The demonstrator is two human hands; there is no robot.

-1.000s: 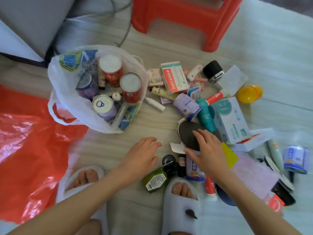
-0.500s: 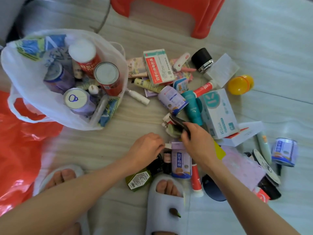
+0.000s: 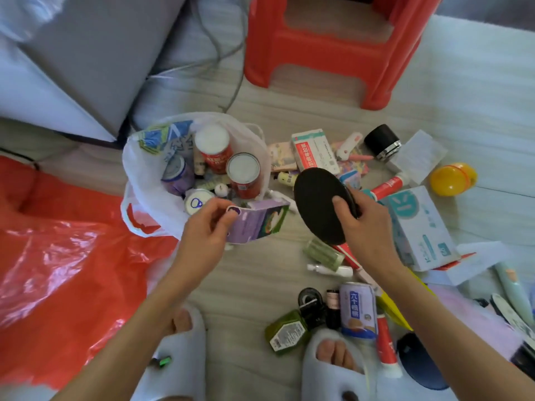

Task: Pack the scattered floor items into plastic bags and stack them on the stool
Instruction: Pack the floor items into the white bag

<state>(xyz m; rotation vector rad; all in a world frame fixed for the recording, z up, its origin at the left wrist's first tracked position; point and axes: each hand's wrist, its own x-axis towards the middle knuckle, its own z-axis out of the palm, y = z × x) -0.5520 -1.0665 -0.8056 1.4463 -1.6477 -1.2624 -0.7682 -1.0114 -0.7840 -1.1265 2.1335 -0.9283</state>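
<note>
Half a second ago both hands were low over the clutter by the slippers; now they are raised, each with something in it. The left hand pinches a purple and green carton by its near end between thumb and fingertips, and the carton's far end reaches over the rim of the white plastic bag just beyond the knuckles, above the cans standing inside. The right hand grips a flat black oval disc, thumb across its face and fingers curled behind its edge; earlier that disc was seen edge-on at the floor, and now it tilts up to the left of the palm, between the two hands. A green tube and a small clear bottle, previously under the hands, lie uncovered below the disc. The red stool stands well beyond both hands, its seat cut off by the top edge. The red plastic bag spreads out to the left of the left forearm. What the disc is cannot be made out, and the carton's print is blurred. The right forearm covers part of the yellow item beside the blue box.
</note>
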